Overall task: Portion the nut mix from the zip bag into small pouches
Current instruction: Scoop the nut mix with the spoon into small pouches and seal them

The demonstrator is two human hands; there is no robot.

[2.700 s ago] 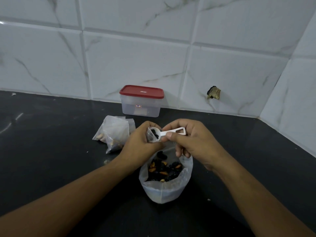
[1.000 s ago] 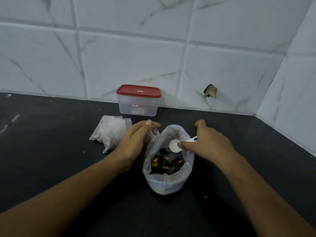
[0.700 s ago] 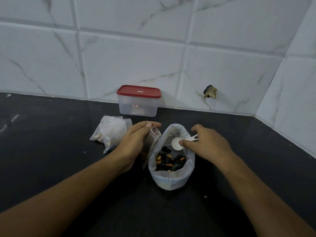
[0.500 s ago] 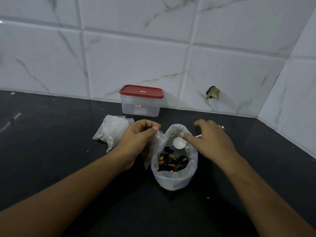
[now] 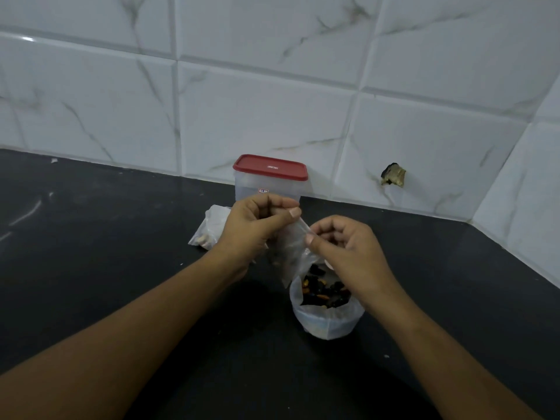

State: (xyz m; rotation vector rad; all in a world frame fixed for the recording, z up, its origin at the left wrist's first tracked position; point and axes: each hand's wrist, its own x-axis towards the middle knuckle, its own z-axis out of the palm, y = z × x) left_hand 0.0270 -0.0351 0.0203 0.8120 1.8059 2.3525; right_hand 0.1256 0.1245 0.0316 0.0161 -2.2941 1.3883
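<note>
A person's left hand and right hand each pinch a top corner of a small clear pouch between thumb and curled fingers, holding it up just above and behind the open zip bag. The pouch hangs tilted, its lower end dipping toward the bag's left rim. Blur hides what it contains.

The zip bag stands upright on the black countertop, its top rolled open, with the nut mix of dark and orange-brown pieces lying inside under the right wrist.

To the bag's left and farther back, partly hidden by the left hand, lies a heap of clear filled pouches. Behind the bag, against the wall, stands a clear plastic container with a red lid, its lid closed. The marbled white tile wall rises behind the bag, and up to the bag's right a tile shows a dark broken hole.
</note>
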